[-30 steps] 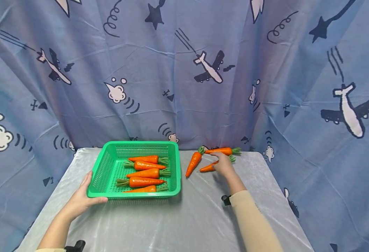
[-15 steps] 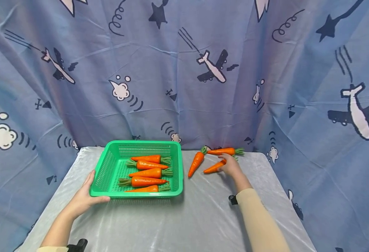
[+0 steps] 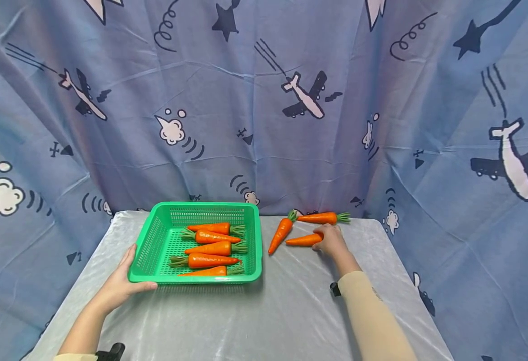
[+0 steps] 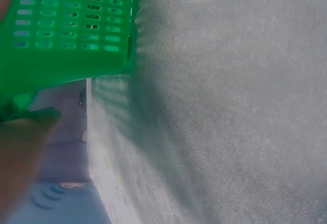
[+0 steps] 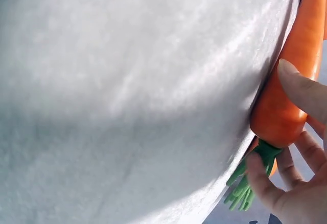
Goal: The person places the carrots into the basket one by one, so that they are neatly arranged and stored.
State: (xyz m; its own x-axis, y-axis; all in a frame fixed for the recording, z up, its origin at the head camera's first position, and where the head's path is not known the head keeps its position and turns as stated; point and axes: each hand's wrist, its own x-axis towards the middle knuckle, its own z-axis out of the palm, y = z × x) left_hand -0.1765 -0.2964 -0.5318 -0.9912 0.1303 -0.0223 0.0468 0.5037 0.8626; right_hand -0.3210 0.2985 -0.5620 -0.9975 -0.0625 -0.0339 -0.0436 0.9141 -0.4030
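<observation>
Pinching a loose carrot [image 3: 302, 240], now lying straighter across than just before and so seemingly secured, by its thick end with the right hand [image 3: 333, 242], right of the green basket [image 3: 257, 245], while gripping the basket's left side with the left hand [image 3: 119, 282].

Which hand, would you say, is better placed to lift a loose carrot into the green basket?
Probably the right hand: its grip is on a loose carrot. The left hand rests against the basket, on the side away from that carrot.
</observation>
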